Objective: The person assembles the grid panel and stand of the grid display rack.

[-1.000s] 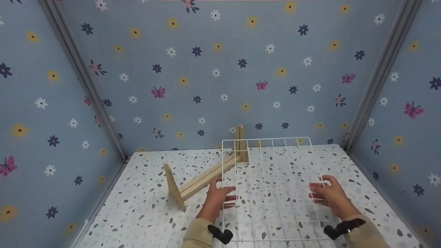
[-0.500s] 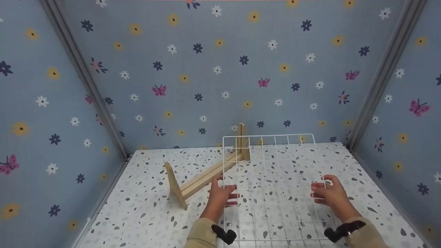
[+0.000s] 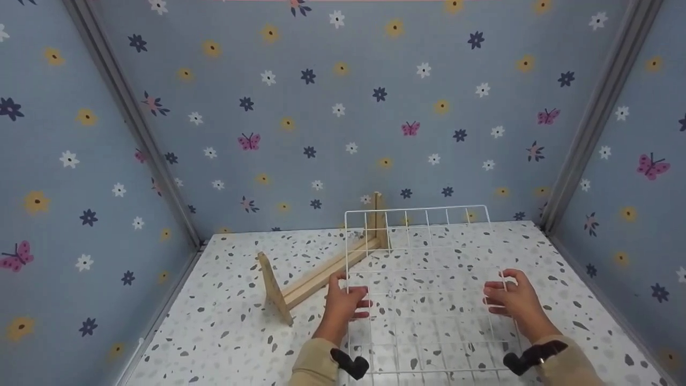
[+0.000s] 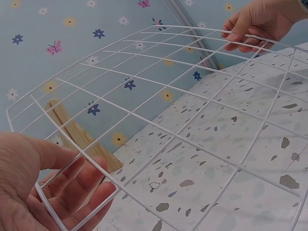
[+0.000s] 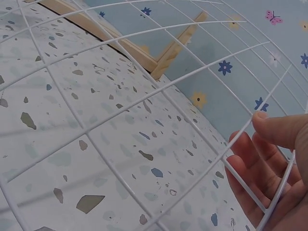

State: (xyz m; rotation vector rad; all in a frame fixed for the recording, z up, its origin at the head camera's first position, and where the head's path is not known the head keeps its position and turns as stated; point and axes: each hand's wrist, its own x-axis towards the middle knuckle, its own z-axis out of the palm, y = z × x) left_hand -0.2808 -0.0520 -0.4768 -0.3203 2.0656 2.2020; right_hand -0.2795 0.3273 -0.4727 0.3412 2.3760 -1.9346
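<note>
A white wire grid panel (image 3: 418, 249) is held up above the speckled tabletop between both hands. My left hand (image 3: 341, 303) grips its left edge, thumb on the near face and fingers curled behind the wires (image 4: 130, 113). On the opposite edge my right hand (image 3: 512, 300) pinches the rim wire in the same way, as the right wrist view shows with the thumb over a wire (image 5: 192, 122). Behind the panel's upper left part stands a wooden frame (image 3: 327, 271), a grooved beam lying slantwise between two upright end pieces. The panel's lower edge lies near the bottom of the head view.
The speckled white tabletop (image 3: 214, 321) spreads out under the panel. Blue flower-patterned walls (image 3: 300, 134) enclose it at the back and both sides, with grey metal posts (image 3: 134, 118) at the corners. The frame's left end piece (image 3: 273, 289) stands left of my left hand.
The panel's top edge sits slightly higher in the head view, its right corner most. The camera view has shifted a little. Both hands keep their hold, and the wooden frame stays put.
</note>
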